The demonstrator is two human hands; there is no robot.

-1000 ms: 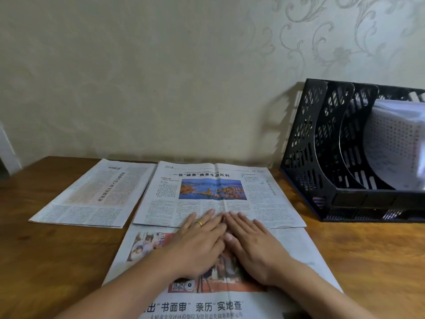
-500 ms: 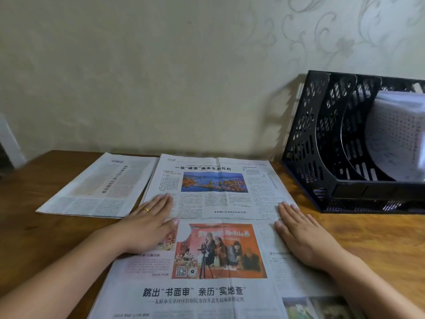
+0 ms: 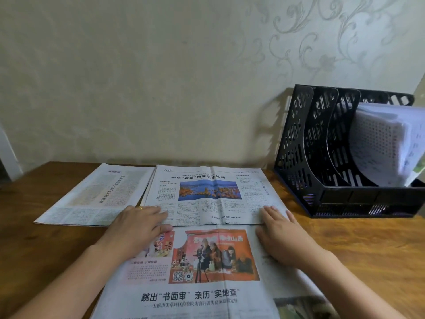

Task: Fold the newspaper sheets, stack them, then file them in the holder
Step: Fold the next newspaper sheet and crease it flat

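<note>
A newspaper sheet with an orange photo [image 3: 213, 256] lies nearest me on the wooden table. My left hand [image 3: 138, 229] presses flat on its far left corner. My right hand [image 3: 282, 233] presses flat on its far right corner. Both hands have straight fingers, and their tips overlap a second sheet with a blue landscape photo [image 3: 209, 194] lying just behind. A third sheet [image 3: 96, 199] lies folded at the left. The black mesh file holder [image 3: 299, 157] stands at the right against the wall.
White papers [image 3: 386, 141] fill the holder's right slot; its two left slots show nothing inside. The wallpapered wall [image 3: 184, 77] runs close behind the table. Bare wood [image 3: 368, 249] shows to the right of my right hand and at the far left.
My hands slid apart from the middle of the near sheet's far edge out to its left and right corners, smoothing the sheet. The photo they covered now shows.
</note>
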